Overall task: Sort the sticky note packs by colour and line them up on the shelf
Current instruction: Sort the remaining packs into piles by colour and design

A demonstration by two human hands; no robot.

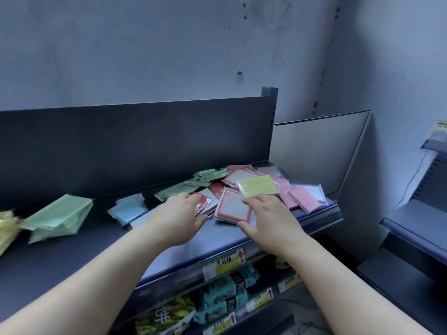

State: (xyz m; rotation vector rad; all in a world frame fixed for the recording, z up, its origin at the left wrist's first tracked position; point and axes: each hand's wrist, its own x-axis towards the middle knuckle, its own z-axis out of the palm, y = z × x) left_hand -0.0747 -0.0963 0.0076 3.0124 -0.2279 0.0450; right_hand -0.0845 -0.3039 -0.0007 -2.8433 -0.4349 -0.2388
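On the shelf (72, 257), the bordered pack (232, 209) is apparently pinched in the grip of the right hand (268, 218), the yellow pack (257, 188) lying crosswise just beyond its fingertips (260, 199), while a red pack (205, 205) is clasped by the left hand (179, 218) alongside.

Dim, cool bluish light overall; wall (169, 44) grey-blue and mottled. Brightest patch was the shelf (229, 238) front edge, soft sheen there; back panel (145, 141) went nearly black. Shadows weak, diffuse. White glare streaks on the red pack (202, 206) wrap, duller grey sheen on the red-bordered pack (232, 206). Green packs (58, 218) at far left smeared by blur. Wide-angle bowing of straight lines toward edges. Soft focus, compression mush throughout.
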